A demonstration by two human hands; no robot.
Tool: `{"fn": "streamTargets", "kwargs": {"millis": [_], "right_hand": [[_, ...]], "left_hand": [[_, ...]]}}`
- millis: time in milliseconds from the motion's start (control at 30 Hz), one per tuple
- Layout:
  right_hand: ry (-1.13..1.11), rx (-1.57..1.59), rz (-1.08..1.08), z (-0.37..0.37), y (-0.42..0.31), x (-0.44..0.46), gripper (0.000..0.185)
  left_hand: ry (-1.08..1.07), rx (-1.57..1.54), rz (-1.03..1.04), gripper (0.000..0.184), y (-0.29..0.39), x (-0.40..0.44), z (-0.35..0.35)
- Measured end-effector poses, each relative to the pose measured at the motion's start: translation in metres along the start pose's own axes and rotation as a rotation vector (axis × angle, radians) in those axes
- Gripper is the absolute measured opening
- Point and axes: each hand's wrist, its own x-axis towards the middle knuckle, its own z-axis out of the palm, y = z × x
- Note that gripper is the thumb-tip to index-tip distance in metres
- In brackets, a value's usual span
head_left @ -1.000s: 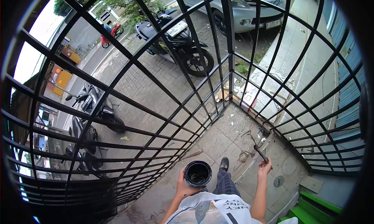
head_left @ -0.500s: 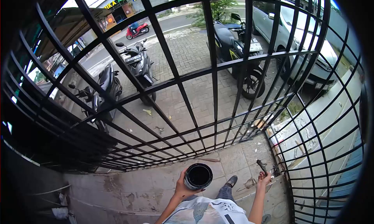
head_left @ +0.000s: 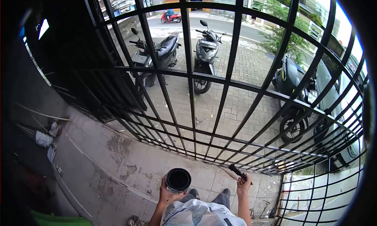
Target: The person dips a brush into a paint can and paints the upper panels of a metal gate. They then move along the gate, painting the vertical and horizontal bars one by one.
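Observation:
My left hand (head_left: 167, 194) is wrapped round the side of an open round can (head_left: 178, 180) with dark contents, held upright in front of my shirt. My right hand (head_left: 244, 184) grips a dark paintbrush (head_left: 237, 171) by its handle; the brush points up and to the left, towards the bars. A black metal grille (head_left: 227, 81) stands in front of me and curves round to the right. Neither the can nor the brush visibly touches it.
Beyond the bars are parked motorbikes (head_left: 206, 53), a silver car (head_left: 333, 104) and a person on a red scooter (head_left: 171, 17). White bundles (head_left: 44, 139) and thin sticks lie on the tiled floor (head_left: 100, 163) at left. Something green (head_left: 59, 219) sits at the bottom left.
My view has swung left, bringing more floor and the left part of the grille into sight. Both hands still hold the can and the brush.

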Motion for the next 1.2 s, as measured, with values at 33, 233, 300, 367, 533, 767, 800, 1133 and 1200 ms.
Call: {"fn": "streamTargets", "kwargs": {"millis": [33, 233, 300, 367, 533, 767, 800, 1133, 1200], "right_hand": [[-0.049, -0.046, 0.016, 0.016, 0.006, -0.007, 0.023], [-0.302, -0.269, 0.231, 0.092, 0.04, -0.031, 0.015], [-0.383, -0.375, 0.233, 0.117, 0.051, -0.039, 0.018], [-0.437, -0.435, 0.244, 0.141, 0.065, -0.045, 0.018], [-0.581, -0.517, 0.317, 0.206, 0.1, -0.051, 0.019], [-0.894, -0.6, 0.283, 0.332, 0.134, -0.103, 0.018], [-0.939, -0.57, 0.277, 0.349, 0.142, -0.104, 0.017], [-1.049, -1.045, -0.039, 0.448, 0.233, -0.115, 0.012], [-1.126, -1.266, -0.203, 0.452, 0.258, -0.113, 0.01]], "left_hand": [[0.02, 0.016, -0.007, 0.097, -0.007, 0.001, -0.015], [0.274, -0.09, -0.062, 0.091, -0.025, -0.003, -0.056], [0.349, -0.122, -0.073, 0.09, -0.031, -0.01, -0.064], [0.42, -0.145, -0.07, 0.089, -0.025, -0.015, -0.068], [0.529, -0.213, -0.092, 0.089, -0.042, -0.016, -0.095], [0.676, -0.12, -0.034, 0.091, -0.032, 0.048, -0.172], [0.689, -0.135, -0.014, 0.092, -0.029, 0.061, -0.185], [0.679, -0.155, -0.006, 0.089, -0.038, 0.139, -0.28], [0.738, -0.266, -0.022, 0.087, -0.047, 0.139, -0.292]]}}
